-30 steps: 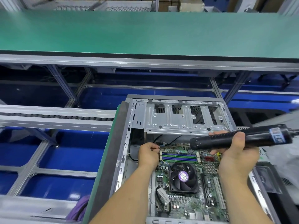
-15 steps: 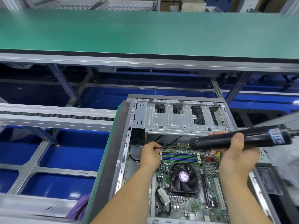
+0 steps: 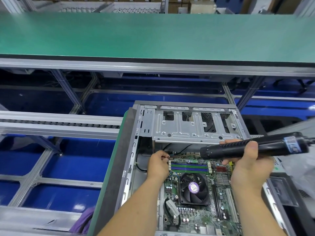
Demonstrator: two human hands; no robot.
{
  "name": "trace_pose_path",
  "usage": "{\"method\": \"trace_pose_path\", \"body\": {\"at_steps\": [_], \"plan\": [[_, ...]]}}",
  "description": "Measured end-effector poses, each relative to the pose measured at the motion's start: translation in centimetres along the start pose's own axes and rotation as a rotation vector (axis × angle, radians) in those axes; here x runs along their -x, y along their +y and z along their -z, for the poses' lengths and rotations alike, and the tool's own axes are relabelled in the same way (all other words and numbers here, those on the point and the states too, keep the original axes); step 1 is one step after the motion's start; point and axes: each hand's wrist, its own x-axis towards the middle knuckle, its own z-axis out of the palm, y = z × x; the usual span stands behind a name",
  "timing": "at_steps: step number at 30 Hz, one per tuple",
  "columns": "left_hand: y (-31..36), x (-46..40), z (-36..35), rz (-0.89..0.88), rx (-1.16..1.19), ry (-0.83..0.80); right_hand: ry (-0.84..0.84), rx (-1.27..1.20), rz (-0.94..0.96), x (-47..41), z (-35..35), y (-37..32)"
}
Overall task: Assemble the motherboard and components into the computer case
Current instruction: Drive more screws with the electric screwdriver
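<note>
The green belt [image 3: 153, 33] runs across the far side, with a roller rail [image 3: 59, 124] lower at the left over blue frames. The case [image 3: 134, 133] lies open on its side at the near right of the worktop, its drive cage [image 3: 187, 132] at the far end. It is stiff sheet metal, probably with sharp edges, and is best moved by its outer frame.

The motherboard [image 3: 221, 198] lies flat inside the case, near of the cage, with the cooler fan [image 3: 193, 188] in the middle and the RAM slots [image 3: 190, 167] just beyond it. The board looks seated, so the step in hand seems to be screwing down its far left corner. It is light, thin and fragile. It should be held only by its edges, never by the fan or chips, and a slipped bit could scar it.

The right hand [image 3: 247, 167] is clenched round the black screwdriver [image 3: 252, 149], which lies nearly level with its bit [image 3: 184, 155] pointing left over the far edge of the board. The left hand [image 3: 158, 166] has its fingers curled at the bit's tip, seemingly pinching it to steady it; whether a screw sits there is too small to tell. The driver looks weighty and rigid, so a full grip on the barrel suits it.
</note>
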Motion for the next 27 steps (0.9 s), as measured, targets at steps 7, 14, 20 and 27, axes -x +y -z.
{"method": "trace_pose_path", "body": {"at_steps": [7,14,20,27], "plan": [[-0.3,0.1,0.1,-0.074,-0.044,0.037,-0.005,0.021,-0.027,0.1,0.0,0.0],[-0.5,-0.1,0.0,-0.076,-0.053,0.02,-0.029,-0.005,0.003,0.3,-0.2,-0.3],[-0.8,-0.2,-0.1,-0.117,-0.135,0.03,-0.055,-0.037,0.022,0.5,-0.5,-1.0],[-0.9,-0.4,-0.1,-0.06,-0.095,0.025,-0.035,-0.028,0.023,0.3,-0.3,-0.8]]}}
